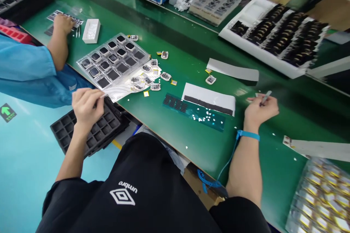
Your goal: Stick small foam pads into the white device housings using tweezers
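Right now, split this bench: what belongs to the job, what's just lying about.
Job: left hand, pinched beside a white film sheet; right hand, holding a slim grey pen-shaped tool; small square circuit modules.
Lying about: black plastic compartment tray; clear plastic tray of dark squares; white sheet with black foam strip.

Green workbench [290, 123] | carrying clear plastic tray [113, 60] of dark square parts | small circuit modules [165, 76] lying scattered beside it | white box [91, 31] sitting nearby | teal film sheet [194, 114] resting by the edge
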{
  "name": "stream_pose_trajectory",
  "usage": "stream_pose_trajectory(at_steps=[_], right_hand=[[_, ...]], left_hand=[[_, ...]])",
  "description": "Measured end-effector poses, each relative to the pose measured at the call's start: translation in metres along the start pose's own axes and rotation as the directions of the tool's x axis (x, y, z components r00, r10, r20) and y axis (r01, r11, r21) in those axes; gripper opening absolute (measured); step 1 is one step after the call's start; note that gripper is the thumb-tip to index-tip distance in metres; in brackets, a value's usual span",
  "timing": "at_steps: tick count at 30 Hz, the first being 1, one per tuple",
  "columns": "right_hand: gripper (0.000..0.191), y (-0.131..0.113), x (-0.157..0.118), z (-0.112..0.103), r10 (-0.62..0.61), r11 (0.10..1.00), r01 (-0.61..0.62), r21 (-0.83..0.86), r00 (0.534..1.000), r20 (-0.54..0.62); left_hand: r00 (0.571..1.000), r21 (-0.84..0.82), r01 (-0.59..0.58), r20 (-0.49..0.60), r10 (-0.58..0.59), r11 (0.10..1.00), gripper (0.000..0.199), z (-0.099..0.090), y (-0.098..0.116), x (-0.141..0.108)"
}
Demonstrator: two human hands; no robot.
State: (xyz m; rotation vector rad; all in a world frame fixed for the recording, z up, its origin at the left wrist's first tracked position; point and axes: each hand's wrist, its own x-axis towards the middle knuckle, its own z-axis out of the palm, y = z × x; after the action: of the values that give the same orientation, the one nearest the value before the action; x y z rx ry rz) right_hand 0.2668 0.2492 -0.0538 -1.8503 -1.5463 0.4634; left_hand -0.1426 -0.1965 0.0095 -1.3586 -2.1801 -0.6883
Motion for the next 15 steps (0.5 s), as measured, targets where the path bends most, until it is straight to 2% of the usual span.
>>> stream_pose_trajectory(at_steps=[2, 5, 8, 11, 13, 15], right_hand=[[0.041, 0.001, 0.001, -0.001, 0.005, 1.000, -0.005, -0.001, 1.000, 0.014], [0.040, 0.002, 0.002, -0.002, 0.003, 1.000, -0.003, 0.002, 1.000, 0.029], [0.041, 0.002, 0.002, -0.002, -0.014, 1.000, 0.013, 0.023, 0.999, 0.044], [0.040, 0.002, 0.002, -0.002, -0.034, 0.997, 0.031, 0.065, 0.998, 0.052], [0.040, 0.002, 0.001, -0.001, -0.044, 0.995, 0.039, 0.096, 0.998, 0.053], [0.041, 0.003, -0.001, 0.000, -0.053, 0.991, 0.046, 0.127, 0.997, 0.058]], left_hand=[[0.996, 0.000, 0.035, -0.077, -0.035, 0.999, 0.029, -0.002, 0.004, 0.019], [0.992, -0.019, 0.065, -0.105, -0.066, 0.998, 0.034, 0.007, 0.007, 0.061], [0.997, -0.043, 0.060, -0.054, -0.062, 0.997, 0.030, 0.023, 0.016, 0.114], [0.999, -0.060, 0.013, 0.045, -0.010, 0.998, 0.027, 0.034, 0.034, 0.165], [0.996, -0.070, -0.031, 0.087, 0.037, 0.997, 0.031, 0.033, 0.049, 0.189], [0.989, -0.061, -0.092, 0.114, 0.099, 0.994, 0.037, 0.024, 0.059, 0.202]])
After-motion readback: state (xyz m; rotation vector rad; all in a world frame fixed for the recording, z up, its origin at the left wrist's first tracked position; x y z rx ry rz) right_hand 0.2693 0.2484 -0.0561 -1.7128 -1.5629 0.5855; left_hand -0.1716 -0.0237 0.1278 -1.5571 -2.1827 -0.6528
